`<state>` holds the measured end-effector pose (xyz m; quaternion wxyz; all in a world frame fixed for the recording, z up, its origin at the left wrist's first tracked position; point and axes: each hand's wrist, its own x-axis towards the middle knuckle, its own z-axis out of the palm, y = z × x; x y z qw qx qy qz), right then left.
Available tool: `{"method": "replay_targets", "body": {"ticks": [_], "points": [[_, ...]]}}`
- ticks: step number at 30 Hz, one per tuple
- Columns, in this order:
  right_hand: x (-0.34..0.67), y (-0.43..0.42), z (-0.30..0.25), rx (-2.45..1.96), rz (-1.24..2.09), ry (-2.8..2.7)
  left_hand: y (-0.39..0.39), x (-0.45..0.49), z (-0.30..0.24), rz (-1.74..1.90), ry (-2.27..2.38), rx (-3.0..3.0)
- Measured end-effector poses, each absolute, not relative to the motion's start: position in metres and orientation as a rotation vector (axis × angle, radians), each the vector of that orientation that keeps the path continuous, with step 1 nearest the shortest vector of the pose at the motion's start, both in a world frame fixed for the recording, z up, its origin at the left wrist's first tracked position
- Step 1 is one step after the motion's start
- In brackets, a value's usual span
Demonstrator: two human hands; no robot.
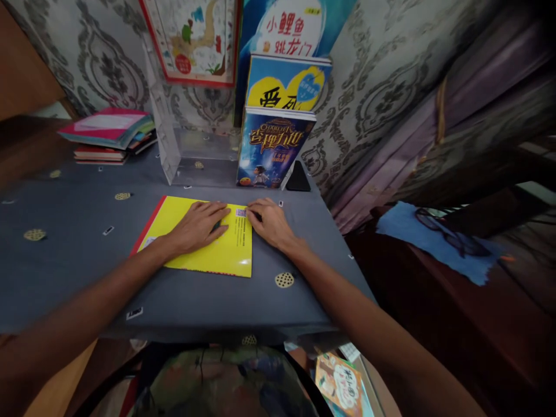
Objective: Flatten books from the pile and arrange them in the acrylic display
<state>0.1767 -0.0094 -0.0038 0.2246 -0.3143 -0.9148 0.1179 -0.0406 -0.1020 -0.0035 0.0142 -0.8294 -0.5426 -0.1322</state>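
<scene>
Centre frame, the thin yellow red-spined book (226, 255) lies flat on the grey cloth-covered desk (87, 249), left hand (198, 227) spread open on its cover as if pinning it, right hand (270, 223) touching its right edge, grip unclear

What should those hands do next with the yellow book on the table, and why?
Probably slip the fingers of the right hand under the right edge of the yellow book and lift it. The book lies flat on the grey cloth, the left hand lies flat on its cover, and the right hand rests at its upper right corner.
</scene>
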Motion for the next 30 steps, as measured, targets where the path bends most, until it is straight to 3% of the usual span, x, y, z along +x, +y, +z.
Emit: {"method": "replay_targets", "body": {"ticks": [13, 22, 30], "points": [[0.177, -0.027, -0.007, -0.877, 0.192, -2.606, -0.121, -0.032, 0.011, -0.238, -1.493, -2.601], [0.178, -0.038, -0.011, -0.836, 0.133, -2.617, -0.176, -0.037, 0.003, -0.241, -1.480, -2.710], [0.186, -0.050, -0.010, -0.813, 0.176, -2.598, -0.196, -0.030, 0.009, -0.322, -1.170, -2.503]]}}
